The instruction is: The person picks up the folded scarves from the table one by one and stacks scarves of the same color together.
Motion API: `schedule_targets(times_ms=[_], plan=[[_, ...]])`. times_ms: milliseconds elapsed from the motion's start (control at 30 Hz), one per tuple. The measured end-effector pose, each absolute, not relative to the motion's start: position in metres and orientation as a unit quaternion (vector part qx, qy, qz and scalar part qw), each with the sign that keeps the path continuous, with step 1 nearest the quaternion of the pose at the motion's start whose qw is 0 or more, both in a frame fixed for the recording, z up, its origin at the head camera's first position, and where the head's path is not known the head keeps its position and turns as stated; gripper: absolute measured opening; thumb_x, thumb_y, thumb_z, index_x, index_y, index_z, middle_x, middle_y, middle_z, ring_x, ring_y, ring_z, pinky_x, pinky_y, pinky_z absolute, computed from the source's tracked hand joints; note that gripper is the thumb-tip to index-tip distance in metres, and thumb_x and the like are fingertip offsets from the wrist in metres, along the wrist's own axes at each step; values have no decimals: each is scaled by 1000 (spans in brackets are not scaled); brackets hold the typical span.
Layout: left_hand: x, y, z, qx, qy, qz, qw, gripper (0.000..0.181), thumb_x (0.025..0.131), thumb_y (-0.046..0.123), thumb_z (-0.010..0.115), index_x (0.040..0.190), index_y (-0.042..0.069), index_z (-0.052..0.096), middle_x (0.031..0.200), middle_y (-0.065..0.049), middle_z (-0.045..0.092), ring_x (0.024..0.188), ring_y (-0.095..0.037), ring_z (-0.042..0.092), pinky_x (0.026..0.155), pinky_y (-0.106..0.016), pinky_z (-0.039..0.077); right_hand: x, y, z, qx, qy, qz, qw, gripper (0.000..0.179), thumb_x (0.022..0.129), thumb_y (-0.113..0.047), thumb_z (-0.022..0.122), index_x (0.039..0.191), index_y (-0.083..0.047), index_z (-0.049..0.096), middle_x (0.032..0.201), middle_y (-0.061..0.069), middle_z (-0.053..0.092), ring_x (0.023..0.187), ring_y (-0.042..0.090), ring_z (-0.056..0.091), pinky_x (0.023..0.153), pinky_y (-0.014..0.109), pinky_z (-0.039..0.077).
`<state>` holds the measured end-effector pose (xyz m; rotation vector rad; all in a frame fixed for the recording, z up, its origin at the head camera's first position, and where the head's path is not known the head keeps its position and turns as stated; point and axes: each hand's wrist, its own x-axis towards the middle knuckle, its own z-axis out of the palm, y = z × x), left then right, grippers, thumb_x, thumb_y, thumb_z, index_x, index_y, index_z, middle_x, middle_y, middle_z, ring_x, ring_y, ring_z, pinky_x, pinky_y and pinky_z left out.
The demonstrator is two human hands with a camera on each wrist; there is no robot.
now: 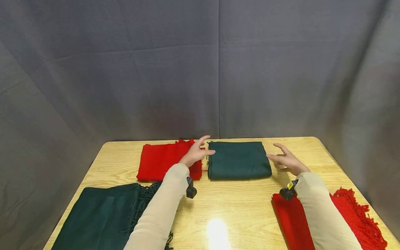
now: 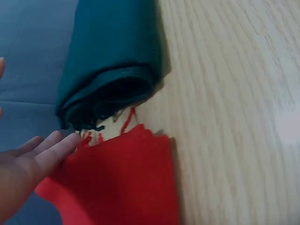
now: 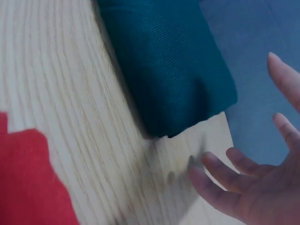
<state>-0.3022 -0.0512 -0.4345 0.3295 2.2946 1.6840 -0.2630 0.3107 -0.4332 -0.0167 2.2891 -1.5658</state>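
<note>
A folded dark green scarf lies at the back middle of the table, its layered end showing in the left wrist view. My left hand is over the right end of a folded red scarf, with its thumb by the green scarf's left edge; the fingers are spread and hold nothing. Just off the green scarf's right edge is my right hand. In the right wrist view its fingers are apart and loosely bent, with bare wood between them and the green scarf.
Another dark green fringed scarf lies at the front left, partly under the left forearm. A second red fringed scarf is at the front right, under the right forearm. Grey cloth hangs behind the wooden table.
</note>
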Motion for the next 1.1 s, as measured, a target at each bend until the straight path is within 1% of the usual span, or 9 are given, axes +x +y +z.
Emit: schedule_targets(times_ms=[167,267,367,533,633,733,833,900,1100], plan=[[-302,-46,-450,98,784,594,154,71,82,20,67,142,25,29,146,-13,22,115,-36,39,75,-43,47,-264,310,-442,17,799,-571,189,89,88,-35,59,146,-19,-6,72,5,42,68,21,41,67,41,40],[-298,-44,-456,89,785,591,164,72,82,20,67,142,26,28,147,-11,22,113,-33,41,73,-41,48,-262,307,-447,25,793,-579,189,87,89,-33,58,146,-19,-6,91,12,47,83,23,46,75,46,44],[-293,-42,-459,85,777,598,177,72,82,19,66,142,27,28,146,-12,21,123,-32,34,83,-47,46,-261,306,-450,25,789,-584,188,86,89,-32,57,146,-18,-6,108,16,44,92,23,47,82,51,44],[-289,-38,-462,75,762,616,186,73,82,17,67,143,27,28,146,-13,20,127,-35,30,87,-49,44,-261,302,-452,19,779,-592,205,87,89,-31,59,146,-19,-5,67,3,41,60,15,36,71,40,40],[-287,-35,-463,72,758,621,185,73,81,17,67,142,26,28,146,-10,21,126,-35,32,87,-50,44,-261,298,-453,29,782,-586,209,88,88,-32,60,146,-20,-4,62,2,32,57,17,30,64,37,36],[-286,-31,-464,65,755,626,187,73,80,17,68,142,26,30,144,-9,25,124,-34,34,89,-53,41,-262,293,-453,30,794,-569,211,90,86,-35,61,146,-20,-5,96,21,46,79,31,46,74,44,42],[-284,-28,-467,57,752,629,187,71,80,18,68,141,26,32,143,-10,28,124,-32,34,93,-55,37,-263,287,-452,25,798,-561,217,94,84,-35,63,146,-22,-6,143,28,9,122,50,26,89,61,34],[-284,-26,-469,55,751,632,183,70,80,18,69,140,26,34,144,-9,28,125,-31,33,96,-53,34,-263,282,-451,19,796,-562,225,95,84,-34,64,146,-23,-7,147,22,-16,129,52,2,94,67,23],[-282,-21,-472,51,731,658,174,68,80,17,68,139,24,36,144,-9,29,127,-29,33,101,-47,30,-263,275,-450,7,798,-561,222,91,85,-33,62,146,-24,-4,147,14,-23,131,49,-6,95,69,14]])
